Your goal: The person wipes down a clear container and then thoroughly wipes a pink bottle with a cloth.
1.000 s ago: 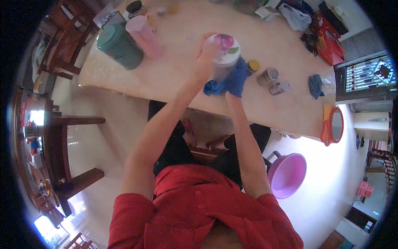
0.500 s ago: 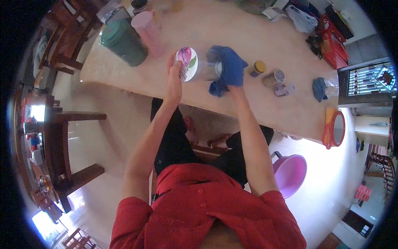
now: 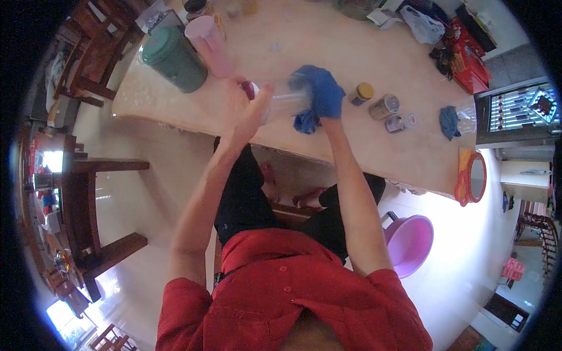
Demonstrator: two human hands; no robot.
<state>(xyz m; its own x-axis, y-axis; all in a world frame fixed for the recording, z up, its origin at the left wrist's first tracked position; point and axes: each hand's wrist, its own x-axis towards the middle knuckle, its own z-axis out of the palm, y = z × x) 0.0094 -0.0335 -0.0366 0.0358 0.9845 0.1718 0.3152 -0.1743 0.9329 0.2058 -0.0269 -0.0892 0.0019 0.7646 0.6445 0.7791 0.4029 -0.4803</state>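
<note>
My left hand is closed around the lid end of a clear jar, just above the table's near edge. A bit of the jar's white and magenta printed lid shows past the fingers. On the jar's other end is a blue cloth, with a fold hanging below. My right hand is wrapped in this cloth, its fingers hidden, and presses it to the jar. Motion blurs the jar and the left fingers.
Right of the cloth stand a yellow-lidded jar and small clear jars. Another blue cloth and a red-framed mirror lie farther right. A green canister and pink pitcher stand left. A pink basin is below.
My left hand has turned the jar, so its printed lid no longer faces me and now points left. My right hand stays at the other end with the cloth.
</note>
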